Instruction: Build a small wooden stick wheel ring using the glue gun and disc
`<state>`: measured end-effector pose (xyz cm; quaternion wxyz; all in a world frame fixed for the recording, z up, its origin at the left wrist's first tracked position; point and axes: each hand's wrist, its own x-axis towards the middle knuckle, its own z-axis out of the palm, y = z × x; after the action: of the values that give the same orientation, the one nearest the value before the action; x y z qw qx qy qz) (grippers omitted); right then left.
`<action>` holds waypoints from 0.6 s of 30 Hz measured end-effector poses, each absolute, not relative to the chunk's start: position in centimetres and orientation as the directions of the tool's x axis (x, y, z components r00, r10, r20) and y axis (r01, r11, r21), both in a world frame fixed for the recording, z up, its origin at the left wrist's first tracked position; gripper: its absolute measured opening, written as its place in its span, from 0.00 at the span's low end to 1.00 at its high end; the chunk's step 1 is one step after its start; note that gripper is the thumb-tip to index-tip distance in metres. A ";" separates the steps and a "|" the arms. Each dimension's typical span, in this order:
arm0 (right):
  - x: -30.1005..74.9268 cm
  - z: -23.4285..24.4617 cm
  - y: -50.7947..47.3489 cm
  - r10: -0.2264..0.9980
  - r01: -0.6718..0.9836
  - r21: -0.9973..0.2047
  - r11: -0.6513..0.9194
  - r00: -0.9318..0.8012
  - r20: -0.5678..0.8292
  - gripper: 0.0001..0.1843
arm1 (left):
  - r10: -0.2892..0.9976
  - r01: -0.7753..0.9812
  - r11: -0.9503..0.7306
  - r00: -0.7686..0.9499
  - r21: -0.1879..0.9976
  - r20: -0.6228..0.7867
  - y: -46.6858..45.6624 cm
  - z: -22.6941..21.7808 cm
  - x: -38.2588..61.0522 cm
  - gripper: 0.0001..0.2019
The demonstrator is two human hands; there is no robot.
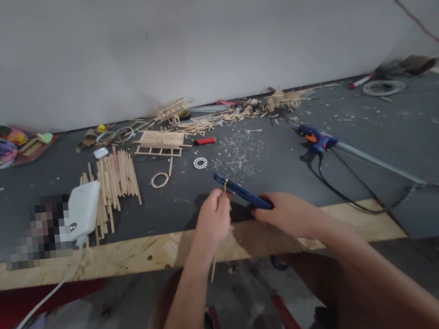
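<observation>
My left hand (213,219) is closed around a thin wooden stick (214,268); the stick's top pokes out above my fingers and its lower end hangs below the table edge. My right hand (290,212) grips the handle of a blue cutter (241,190), whose far end lies across the top of the stick. Both hands hover at the near edge of the dark table (266,165), over its bare wooden rim.
A bundle of wooden sticks (115,187) and a white charger block (82,209) lie at the left. Small stick-built frames (161,141), a red lighter (204,141), a white ring (200,162) and shavings sit further back. A blue glue gun (318,139) with its cable lies right.
</observation>
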<state>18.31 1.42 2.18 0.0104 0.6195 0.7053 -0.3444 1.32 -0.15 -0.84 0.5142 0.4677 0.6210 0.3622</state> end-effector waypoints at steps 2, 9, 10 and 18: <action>18.4 2.0 1.6 0.866 0.884 -0.467 0.002 -0.235 -0.441 0.12 | 0.952 0.193 0.302 -0.022 0.934 -0.304 0.0 -0.9 1.3 0.05; 18.4 1.4 2.0 0.868 0.895 -0.446 0.023 -0.239 -0.436 0.13 | 0.924 0.066 0.381 0.008 0.922 -0.382 0.4 -0.9 1.6 0.04; 18.3 1.3 2.1 0.876 0.897 -0.441 0.016 -0.225 -0.427 0.13 | 0.915 0.032 0.402 0.005 0.915 -0.403 0.5 -0.8 1.6 0.04; 18.2 1.1 2.9 0.884 0.899 -0.436 -0.033 -0.177 -0.433 0.13 | 0.880 -0.140 0.468 -0.015 0.872 -0.475 0.4 0.0 1.2 0.03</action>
<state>18.23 2.85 1.10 0.0118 0.6413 0.6952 -0.3246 1.23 0.44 0.00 0.6265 0.3166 0.5846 0.4069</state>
